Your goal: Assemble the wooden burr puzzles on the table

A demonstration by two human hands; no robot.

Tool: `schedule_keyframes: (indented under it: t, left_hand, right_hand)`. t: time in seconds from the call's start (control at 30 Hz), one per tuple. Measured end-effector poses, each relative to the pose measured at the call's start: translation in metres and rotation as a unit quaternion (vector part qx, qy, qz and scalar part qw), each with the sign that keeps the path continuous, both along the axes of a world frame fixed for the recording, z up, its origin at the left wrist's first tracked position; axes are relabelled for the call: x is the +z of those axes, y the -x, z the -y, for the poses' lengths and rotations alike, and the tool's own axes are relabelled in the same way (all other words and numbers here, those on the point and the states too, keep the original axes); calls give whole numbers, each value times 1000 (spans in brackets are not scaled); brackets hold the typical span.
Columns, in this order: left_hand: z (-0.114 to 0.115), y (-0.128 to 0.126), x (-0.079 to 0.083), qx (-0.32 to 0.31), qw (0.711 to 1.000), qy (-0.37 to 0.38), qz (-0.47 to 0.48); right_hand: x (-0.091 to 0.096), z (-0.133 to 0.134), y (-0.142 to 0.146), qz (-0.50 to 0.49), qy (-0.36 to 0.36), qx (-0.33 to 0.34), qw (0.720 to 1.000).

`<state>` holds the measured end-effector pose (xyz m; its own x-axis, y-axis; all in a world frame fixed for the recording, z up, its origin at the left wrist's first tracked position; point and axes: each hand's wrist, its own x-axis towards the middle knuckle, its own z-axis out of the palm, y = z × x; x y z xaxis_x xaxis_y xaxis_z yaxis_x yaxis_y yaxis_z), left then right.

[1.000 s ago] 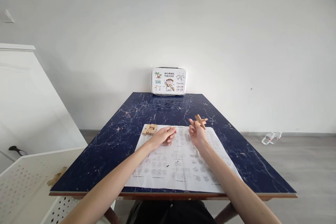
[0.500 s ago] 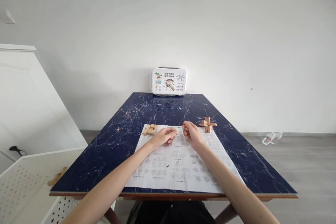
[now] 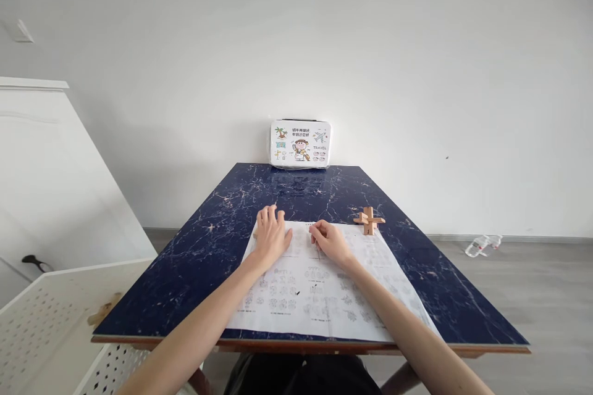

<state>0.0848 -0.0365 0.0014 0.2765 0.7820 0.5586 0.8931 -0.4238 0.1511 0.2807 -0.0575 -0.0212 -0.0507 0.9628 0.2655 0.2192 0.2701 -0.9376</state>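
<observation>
My left hand (image 3: 270,234) lies palm down with fingers stretched out and apart, over the spot where the wooden blocks sit at the paper's far left corner. It hides almost all of the blocks; whether the fingertips press on them cannot be seen. My right hand (image 3: 330,239) rests low over the top middle of the printed sheet (image 3: 315,315), its fingers curled in toward the thumb. What those fingers hold, if anything, is hidden. To the right of that hand, at the sheet's far right corner, stands a cross-shaped wooden puzzle (image 3: 369,222) of interlocked bars.
A white case with cartoon prints (image 3: 300,144) stands at the far edge of the dark blue marbled table (image 3: 204,247), against the wall. White perforated baskets (image 3: 50,315) are at the lower left. Clear plastic bottles (image 3: 483,245) lie on the floor at the right.
My left hand has moved left and away from me, opening out over the wooden blocks. My right hand has shifted slightly left and nearer, its fingers still curled.
</observation>
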Motion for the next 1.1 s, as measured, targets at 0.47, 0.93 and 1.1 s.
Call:
schedule_keyframes:
  t: [0.47, 0.93, 1.1]
  left_hand:
    - [-4, 6, -9, 138, 982, 116, -50]
    - [-10, 2, -15, -57, 995, 60, -50]
    - [-6, -1, -14, -83, 993, 74, -30]
  right_hand:
    - [6, 5, 2, 43, -1, 2, 999]
    - [2, 2, 1, 70, -5, 5, 998]
    - [0, 0, 1, 70, -6, 7, 997]
